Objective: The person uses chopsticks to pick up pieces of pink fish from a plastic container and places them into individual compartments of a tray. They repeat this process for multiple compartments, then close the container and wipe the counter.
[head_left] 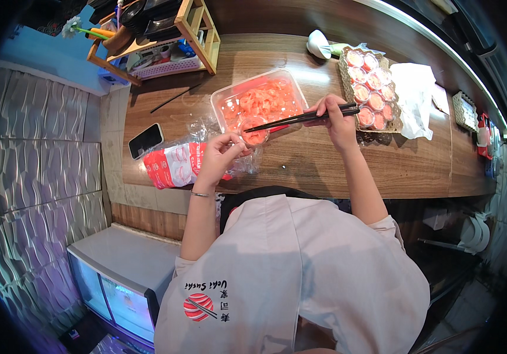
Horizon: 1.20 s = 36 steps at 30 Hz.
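Note:
My left hand (220,158) pinches the rim of a small clear plastic cup (256,138) with some pink-orange slices inside. Black chopsticks (291,121) are gripped in my right hand (335,123), their tips down in the cup. Just behind the cup stands a clear rectangular container (216,108) of the same thin slices (263,99), which look like pickled ginger. The cup overlaps the container's near edge in this view. Beneath my left wrist lies a red and white plastic package (174,165) with crumpled clear film.
At the right, a woven basket (394,125) holds several filled cups beside a white plastic bag (412,100). A phone (146,140) and a thin black stick (175,98) lie at the left. A wooden shelf (197,35) stands far left; a white bowl (318,45) sits at the back.

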{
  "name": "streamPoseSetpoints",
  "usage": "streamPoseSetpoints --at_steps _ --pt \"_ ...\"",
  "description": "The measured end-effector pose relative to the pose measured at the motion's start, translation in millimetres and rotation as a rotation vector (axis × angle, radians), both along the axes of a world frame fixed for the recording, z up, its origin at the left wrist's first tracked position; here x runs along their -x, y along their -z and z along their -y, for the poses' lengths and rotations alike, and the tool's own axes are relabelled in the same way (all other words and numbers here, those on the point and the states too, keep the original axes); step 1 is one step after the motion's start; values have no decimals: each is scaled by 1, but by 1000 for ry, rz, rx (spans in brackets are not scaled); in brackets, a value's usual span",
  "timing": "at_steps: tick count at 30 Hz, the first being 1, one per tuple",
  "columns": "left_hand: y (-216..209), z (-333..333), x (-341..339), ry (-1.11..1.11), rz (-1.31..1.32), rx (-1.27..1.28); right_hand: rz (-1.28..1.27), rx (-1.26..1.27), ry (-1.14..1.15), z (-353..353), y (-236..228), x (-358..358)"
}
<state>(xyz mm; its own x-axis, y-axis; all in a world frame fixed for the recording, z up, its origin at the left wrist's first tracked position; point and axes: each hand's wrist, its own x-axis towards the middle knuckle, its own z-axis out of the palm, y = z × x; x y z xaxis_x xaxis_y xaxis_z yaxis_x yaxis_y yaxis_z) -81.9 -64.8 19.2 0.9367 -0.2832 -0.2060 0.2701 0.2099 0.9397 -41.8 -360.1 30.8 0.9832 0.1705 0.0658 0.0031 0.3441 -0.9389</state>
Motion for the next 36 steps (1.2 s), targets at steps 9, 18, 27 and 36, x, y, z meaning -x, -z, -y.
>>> streamPoseSetpoints --at_steps 9,18,27,36 --pt "28 -30 -2 -186 -132 13 24 9 264 11 1 -19" --pt "37 -36 -7 -263 -144 119 326 827 202 9 52 -20" --pt "42 -36 -7 -265 -168 131 192 515 392 6 71 -29" --pt "51 -22 -29 -163 -147 -59 40 36 322 -14 14 -20"
